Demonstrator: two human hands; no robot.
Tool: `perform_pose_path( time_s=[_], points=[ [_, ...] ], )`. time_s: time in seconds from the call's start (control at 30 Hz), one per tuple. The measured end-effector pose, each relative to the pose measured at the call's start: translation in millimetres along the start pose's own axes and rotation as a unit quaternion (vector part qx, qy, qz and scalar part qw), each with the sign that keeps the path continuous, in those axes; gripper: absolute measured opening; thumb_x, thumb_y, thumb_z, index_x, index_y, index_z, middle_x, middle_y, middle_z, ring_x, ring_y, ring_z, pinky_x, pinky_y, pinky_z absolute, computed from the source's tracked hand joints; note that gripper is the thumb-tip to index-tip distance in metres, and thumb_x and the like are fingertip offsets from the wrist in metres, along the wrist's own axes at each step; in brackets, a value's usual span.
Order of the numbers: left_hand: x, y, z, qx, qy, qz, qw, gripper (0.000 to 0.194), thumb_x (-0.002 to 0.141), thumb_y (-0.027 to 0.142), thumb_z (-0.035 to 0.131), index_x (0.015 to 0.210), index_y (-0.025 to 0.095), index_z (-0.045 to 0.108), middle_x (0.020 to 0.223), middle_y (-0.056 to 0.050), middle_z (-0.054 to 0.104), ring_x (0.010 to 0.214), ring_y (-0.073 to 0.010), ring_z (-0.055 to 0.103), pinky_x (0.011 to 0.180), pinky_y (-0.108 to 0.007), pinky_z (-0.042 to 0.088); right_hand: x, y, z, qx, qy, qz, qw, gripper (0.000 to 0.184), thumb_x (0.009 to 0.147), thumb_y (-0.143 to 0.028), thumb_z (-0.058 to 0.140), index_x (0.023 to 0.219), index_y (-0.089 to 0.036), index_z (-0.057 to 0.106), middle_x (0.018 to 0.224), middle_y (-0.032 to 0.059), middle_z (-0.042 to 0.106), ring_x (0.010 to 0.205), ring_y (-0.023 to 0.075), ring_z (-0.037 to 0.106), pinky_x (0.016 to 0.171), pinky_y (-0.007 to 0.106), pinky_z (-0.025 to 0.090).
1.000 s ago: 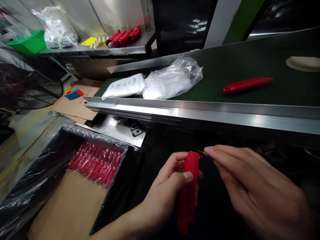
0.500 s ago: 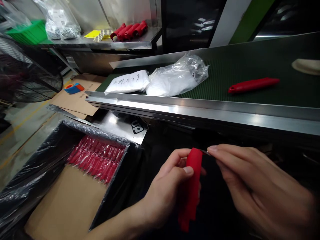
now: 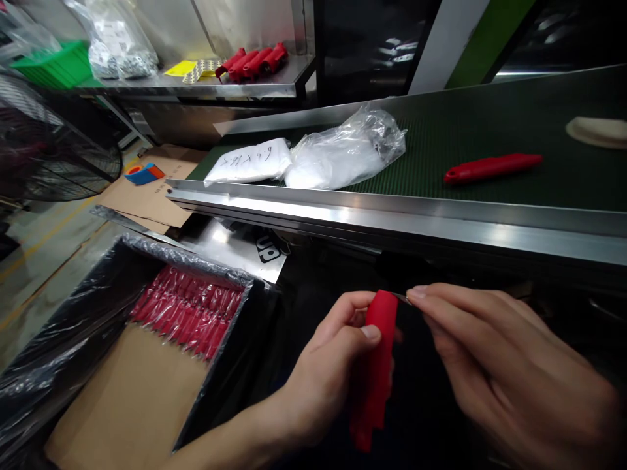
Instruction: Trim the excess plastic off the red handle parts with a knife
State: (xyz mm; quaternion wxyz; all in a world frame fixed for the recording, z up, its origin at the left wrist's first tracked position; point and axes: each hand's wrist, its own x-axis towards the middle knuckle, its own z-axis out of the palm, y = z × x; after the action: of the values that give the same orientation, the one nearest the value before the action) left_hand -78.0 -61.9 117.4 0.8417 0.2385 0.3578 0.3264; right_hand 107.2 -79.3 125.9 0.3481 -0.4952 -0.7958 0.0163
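Observation:
My left hand (image 3: pixel 326 369) grips a red plastic handle (image 3: pixel 376 375), held upright in front of me below the conveyor rail. My right hand (image 3: pixel 494 365) pinches a small thin metal piece (image 3: pixel 402 298) at the handle's top end. A second red handle (image 3: pixel 492 167) lies on the green conveyor belt (image 3: pixel 490 130) at the right. Down at the left, a cardboard box lined with black plastic (image 3: pixel 73 346) holds a row of several bagged red handles (image 3: pixel 191 313).
Two white plastic bags (image 3: pixel 313 160) lie on the belt's left end. A steel rail (image 3: pixel 392 219) edges the conveyor. A back shelf (image 3: pixel 206 85) carries more red handles, yellow labels, a green bin and a bag. A fan guard (image 3: pixel 53 156) stands at the left.
The view shifted slightly; both hands stay together at the handle's top, with the handle raised a little toward the right fingers.

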Motion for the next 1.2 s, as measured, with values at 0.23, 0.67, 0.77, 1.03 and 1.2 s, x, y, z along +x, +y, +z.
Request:
perform_pose_path(
  time_s=[0.23, 0.67, 0.77, 1.03, 1.2],
  points=[
    [-1, 0, -0.1, -0.002, 0.008, -0.006, 1.000, 0.030, 0.085, 0.030, 0.056, 0.114, 0.022, 0.055, 0.093, -0.001, 0.060, 0.064, -0.0113, 0.056, 0.055, -0.022, 0.046, 0, 0, 1, -0.014, -0.007, -0.009, 1.000, 0.037, 0.084, 0.002, 0.059, 0.118, -0.012, 0.065, 0.110, 0.0097, 0.066, 0.100, 0.0202, 0.061, 0.085, 0.039, 0.047],
    [2, 0, 0.8, 0.006, 0.009, -0.002, 1.000, 0.029, 0.086, 0.031, 0.054, 0.114, 0.022, 0.056, 0.089, -0.002, 0.060, 0.061, -0.0111, 0.054, 0.054, -0.023, 0.044, -7, 0, 0, -0.017, -0.025, -0.016, 0.999, 0.038, 0.086, 0.000, 0.058, 0.119, -0.014, 0.065, 0.111, 0.0086, 0.065, 0.100, 0.0193, 0.060, 0.084, 0.037, 0.046],
    [4, 3, -0.7, 0.010, 0.017, 0.002, 1.000, 0.028, 0.086, 0.030, 0.054, 0.113, 0.023, 0.056, 0.085, -0.001, 0.060, 0.062, -0.0120, 0.054, 0.056, -0.024, 0.045, -10, 1, 1, -0.025, -0.047, -0.034, 0.998, 0.038, 0.086, -0.002, 0.057, 0.122, -0.014, 0.063, 0.113, 0.0089, 0.064, 0.100, 0.0193, 0.059, 0.084, 0.036, 0.045],
    [10, 16, 2.3, 0.038, 0.032, 0.039, 0.998, 0.025, 0.086, 0.028, 0.055, 0.110, 0.024, 0.058, 0.097, -0.002, 0.062, 0.066, -0.0106, 0.053, 0.059, -0.022, 0.044, -21, 2, 1, -0.018, -0.073, -0.088, 0.993, 0.046, 0.083, 0.000, 0.057, 0.127, -0.013, 0.061, 0.118, 0.0112, 0.062, 0.102, 0.0214, 0.058, 0.086, 0.037, 0.044],
    [16, 23, 6.3, 0.040, 0.044, 0.059, 0.997, 0.024, 0.084, 0.027, 0.055, 0.107, 0.021, 0.059, 0.092, -0.003, 0.063, 0.067, -0.0106, 0.053, 0.060, -0.021, 0.043, -29, -1, 0, -0.018, -0.082, -0.105, 0.991, 0.051, 0.082, -0.002, 0.058, 0.131, -0.015, 0.059, 0.121, 0.0108, 0.062, 0.103, 0.0230, 0.059, 0.086, 0.039, 0.045]
  ],
)
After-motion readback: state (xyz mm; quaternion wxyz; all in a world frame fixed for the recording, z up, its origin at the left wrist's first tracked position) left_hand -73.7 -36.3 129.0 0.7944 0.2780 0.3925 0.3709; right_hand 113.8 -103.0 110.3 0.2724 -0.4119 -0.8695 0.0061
